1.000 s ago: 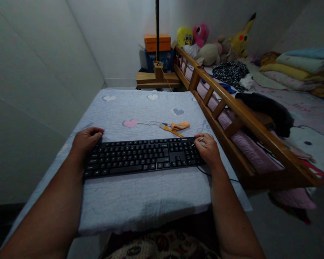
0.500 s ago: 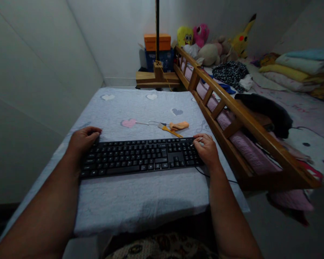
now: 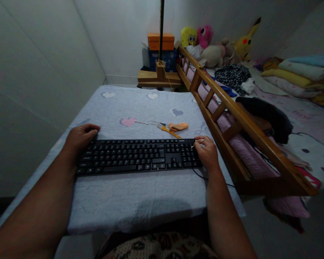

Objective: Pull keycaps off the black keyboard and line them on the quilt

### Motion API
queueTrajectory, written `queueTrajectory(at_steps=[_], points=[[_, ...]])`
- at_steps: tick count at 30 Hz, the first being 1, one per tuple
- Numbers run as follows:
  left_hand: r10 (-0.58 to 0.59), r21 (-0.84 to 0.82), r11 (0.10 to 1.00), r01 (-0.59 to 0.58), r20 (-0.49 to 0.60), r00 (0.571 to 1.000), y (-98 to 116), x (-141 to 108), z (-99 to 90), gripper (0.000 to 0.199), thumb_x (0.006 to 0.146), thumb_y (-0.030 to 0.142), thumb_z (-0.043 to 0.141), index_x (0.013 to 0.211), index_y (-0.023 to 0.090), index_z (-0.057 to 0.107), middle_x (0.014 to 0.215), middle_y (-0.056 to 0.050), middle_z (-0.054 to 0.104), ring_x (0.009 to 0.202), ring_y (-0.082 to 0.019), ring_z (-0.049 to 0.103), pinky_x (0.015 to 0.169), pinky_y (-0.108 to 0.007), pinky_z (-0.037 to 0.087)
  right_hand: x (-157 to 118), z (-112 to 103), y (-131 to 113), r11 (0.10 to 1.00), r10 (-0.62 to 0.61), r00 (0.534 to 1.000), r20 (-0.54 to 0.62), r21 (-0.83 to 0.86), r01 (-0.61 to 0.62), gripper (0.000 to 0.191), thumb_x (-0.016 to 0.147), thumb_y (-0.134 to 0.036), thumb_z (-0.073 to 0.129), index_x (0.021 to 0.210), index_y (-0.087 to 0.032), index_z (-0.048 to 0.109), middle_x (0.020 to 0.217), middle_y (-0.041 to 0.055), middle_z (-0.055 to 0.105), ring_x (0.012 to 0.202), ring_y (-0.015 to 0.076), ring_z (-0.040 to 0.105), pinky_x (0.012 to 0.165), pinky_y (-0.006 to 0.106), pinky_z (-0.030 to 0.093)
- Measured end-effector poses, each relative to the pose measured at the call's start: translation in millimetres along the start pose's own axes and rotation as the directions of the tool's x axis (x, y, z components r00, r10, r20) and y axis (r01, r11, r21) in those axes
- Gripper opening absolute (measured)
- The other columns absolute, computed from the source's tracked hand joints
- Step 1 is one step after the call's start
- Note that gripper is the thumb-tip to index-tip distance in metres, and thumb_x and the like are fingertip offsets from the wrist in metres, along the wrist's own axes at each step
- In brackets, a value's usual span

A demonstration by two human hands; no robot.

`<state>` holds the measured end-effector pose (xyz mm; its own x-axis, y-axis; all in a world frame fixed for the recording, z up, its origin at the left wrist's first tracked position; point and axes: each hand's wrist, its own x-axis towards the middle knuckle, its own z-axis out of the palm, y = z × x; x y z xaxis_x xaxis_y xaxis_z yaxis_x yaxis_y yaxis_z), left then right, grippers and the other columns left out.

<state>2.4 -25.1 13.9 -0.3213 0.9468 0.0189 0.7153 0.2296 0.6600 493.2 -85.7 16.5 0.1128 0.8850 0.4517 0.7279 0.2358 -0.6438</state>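
Observation:
A black keyboard (image 3: pixel 135 155) lies across the cloth-covered table in front of me, its cable leaving toward the right. My left hand (image 3: pixel 82 136) is closed at its left end, thumb and fingers by the far left corner; the fingers' undersides are hidden. In my right hand (image 3: pixel 206 149) a thin white cotton swab (image 3: pixel 199 142) is pinched, its tip over the number pad at the right end. Behind the keyboard lie a yellow-handled brush (image 3: pixel 169 131), a folded orange cloth (image 3: pixel 178 126), a wire tool (image 3: pixel 155 122) and another thin stick (image 3: pixel 142 122).
A wooden bed rail (image 3: pixel 226 100) runs along the table's right side. Beyond it, the bed holds plush toys (image 3: pixel 189 36), clothes and folded bedding (image 3: pixel 305 70). An orange box (image 3: pixel 161 41) and a dark pole on a wooden base (image 3: pixel 148 77) stand past the far edge.
The keyboard has turned slightly and lies more level, its left end a little nearer the left side. The right hand's swab is angled a bit differently. The view has shifted slightly.

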Motion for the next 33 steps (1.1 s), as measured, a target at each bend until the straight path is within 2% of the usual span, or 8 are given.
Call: queueTrajectory(at_steps=[4, 15, 33], points=[[0.001, -0.002, 1.0, -0.001, -0.003, 1.0, -2.6, 1.7, -0.1, 0.052, 0.066, 0.045, 0.057, 0.105, 0.015, 0.073, 0.089, -0.005, 0.069, 0.078, -0.023, 0.06, 0.083, -0.039, 0.052, -0.5, -0.7, 4.3, 1.0, 0.017, 1.0, -0.017, -0.002, -0.017, 0.016, 0.08, -0.021, 0.055, 0.067, -0.024, 0.061, 0.094, 0.0066, 0.074, 0.098, 0.0247, 0.064, 0.096, 0.044, 0.047], [0.02, 0.001, 1.0, -0.02, -0.002, 1.0, -1.4, -0.4, 0.1, 0.052, 0.067, 0.044, 0.055, 0.106, 0.014, 0.073, 0.093, -0.006, 0.07, 0.087, -0.025, 0.062, 0.09, -0.041, 0.05, 2.0, 0.5, 6.4, 0.999, 0.034, 0.999, -0.013, 0.006, -0.034, 0.014, 0.081, -0.024, 0.055, 0.069, -0.023, 0.062, 0.093, 0.008, 0.074, 0.097, 0.0259, 0.066, 0.094, 0.044, 0.048], [-0.008, 0.007, 1.0, 0.009, -0.019, 1.0, 5.4, -0.2, 0.5, 0.049, 0.063, 0.043, 0.057, 0.099, 0.016, 0.074, 0.084, -0.003, 0.071, 0.072, -0.021, 0.058, 0.084, -0.039, 0.052, 4.4, 4.3, 11.4, 1.0, -0.018, 0.999, -0.038, -0.001, 0.018, 0.013, 0.083, -0.025, 0.055, 0.072, -0.024, 0.063, 0.093, 0.0073, 0.074, 0.098, 0.0257, 0.066, 0.096, 0.045, 0.049]])
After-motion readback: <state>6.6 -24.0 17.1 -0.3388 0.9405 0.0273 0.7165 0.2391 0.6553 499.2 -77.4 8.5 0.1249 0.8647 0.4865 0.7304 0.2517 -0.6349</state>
